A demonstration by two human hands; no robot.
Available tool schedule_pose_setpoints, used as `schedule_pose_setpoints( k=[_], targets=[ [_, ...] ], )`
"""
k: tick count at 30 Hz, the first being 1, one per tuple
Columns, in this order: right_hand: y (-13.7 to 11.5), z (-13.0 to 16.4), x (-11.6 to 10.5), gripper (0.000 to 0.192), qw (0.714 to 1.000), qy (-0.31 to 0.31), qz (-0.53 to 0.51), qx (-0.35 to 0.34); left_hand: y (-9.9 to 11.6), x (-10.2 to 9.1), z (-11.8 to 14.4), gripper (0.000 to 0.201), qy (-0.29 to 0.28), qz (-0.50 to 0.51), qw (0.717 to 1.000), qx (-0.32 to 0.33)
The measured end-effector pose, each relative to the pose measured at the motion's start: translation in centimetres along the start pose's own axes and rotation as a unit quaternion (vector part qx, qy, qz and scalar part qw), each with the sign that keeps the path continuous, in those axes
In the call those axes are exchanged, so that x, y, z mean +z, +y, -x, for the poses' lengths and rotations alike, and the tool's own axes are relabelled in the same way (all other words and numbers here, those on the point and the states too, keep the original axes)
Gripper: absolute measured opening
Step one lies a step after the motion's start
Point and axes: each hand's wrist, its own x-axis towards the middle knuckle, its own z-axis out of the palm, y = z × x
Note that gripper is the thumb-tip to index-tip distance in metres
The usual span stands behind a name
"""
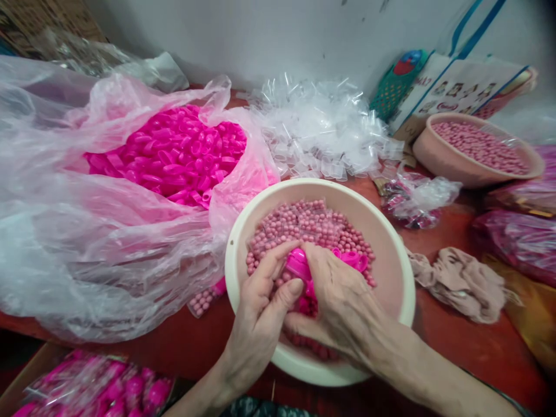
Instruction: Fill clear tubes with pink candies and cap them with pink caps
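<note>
Before a grey wall (260,40), red tabletop (186,341), cream basin (406,284); left hand (263,310) and right hand (343,295), grip cupped round pink pieces (297,263)

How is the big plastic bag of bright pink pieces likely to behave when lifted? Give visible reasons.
The bag would probably flop, since its thin film sags in folds. Its pink pieces look hollow, so the load may be light for its bulk. Some could spill, because the bag gapes open.
</note>
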Motion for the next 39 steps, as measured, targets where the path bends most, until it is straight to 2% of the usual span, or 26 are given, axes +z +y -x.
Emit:
schedule_pose_setpoints(
  k=[2,6,10,13,16,18,19,20,22,23,24,26,28,30,32,35,39],
  targets=[
    [-0.8,-0.7,0.0,0.04,0.999,0.004,0.049,0.002,-0.1,-0.1,0.1,0.033,-0.005,-0.021,1.0,0.015],
    [-1.6,-1.2,-0.2,0.029,0.987,-0.001,0.16,-0.029,-0.1,-0.2,0.3,0.028,-0.014,0.003,1.0,0.013],
    [-1.6,-1.5,0.0,0.02,0.979,0.003,0.198,-0.045,-0.2,-0.3,0.3,0.022,-0.004,0.025,1.0,0.013],
    [-1.5,-1.9,0.2,0.021,0.988,0.009,0.15,-0.03,-0.3,-0.1,-0.1,0.018,0.011,0.03,0.999,0.02],
    [-0.8,-2.1,-0.4,0.035,0.999,0.012,0.024,-0.028,0.0,0.1,-0.1,0.025,0.033,0.039,0.998,0.033],
    [0.2,-1.9,-1.5,0.056,0.998,0.003,-0.056,-0.018,0.3,-0.1,0.4,0.03,0.087,0.025,0.993,0.071],
    [0.9,-1.7,-2.1,0.064,0.996,-0.003,-0.084,0.005,0.5,-0.4,0.7,0.032,0.138,0.005,0.985,0.104],
    [1.7,-1.5,-2.8,0.066,0.994,-0.006,-0.105,0.041,0.5,-0.9,1.2,0.032,0.202,-0.023,0.968,0.148],
    [3.5,-0.8,-3.9,0.046,0.987,-0.008,-0.115,0.115,0.2,-2.4,2.2,0.034,0.329,-0.093,0.911,0.232],
    [4.2,-0.5,-4.2,0.031,0.984,-0.013,-0.109,0.137,-0.2,-3.5,2.7,0.035,0.37,-0.131,0.884,0.255],
    [4.9,-0.2,-4.2,0.018,0.984,-0.023,-0.101,0.146,-0.9,-4.6,3.2,0.038,0.389,-0.172,0.87,0.25],
    [5.5,0.3,-3.8,0.007,0.985,-0.048,-0.097,0.135,-2.7,-6.9,4.0,0.039,0.373,-0.281,0.863,0.193],
    [5.3,0.6,-2.6,0.009,0.984,-0.08,-0.115,0.112,-4.6,-8.9,4.5,0.034,0.303,-0.415,0.842,0.165],
    [4.6,0.9,-1.2,0.013,0.982,-0.112,-0.131,0.081,-6.1,-10.0,4.5,0.031,0.228,-0.531,0.795,0.186],
    [3.7,1.2,0.3,0.015,0.983,-0.119,-0.134,0.042,-6.8,-10.4,4.3,0.03,0.19,-0.604,0.741,0.221],
    [2.7,1.2,1.9,0.011,0.988,-0.086,-0.124,0.015,-6.6,-10.2,3.7,0.03,0.189,-0.659,0.686,0.243],
    [1.8,0.1,1.9,0.009,0.988,-0.091,-0.122,0.027,-5.9,-10.5,3.2,0.028,0.207,-0.692,0.643,0.254]
  ],
)
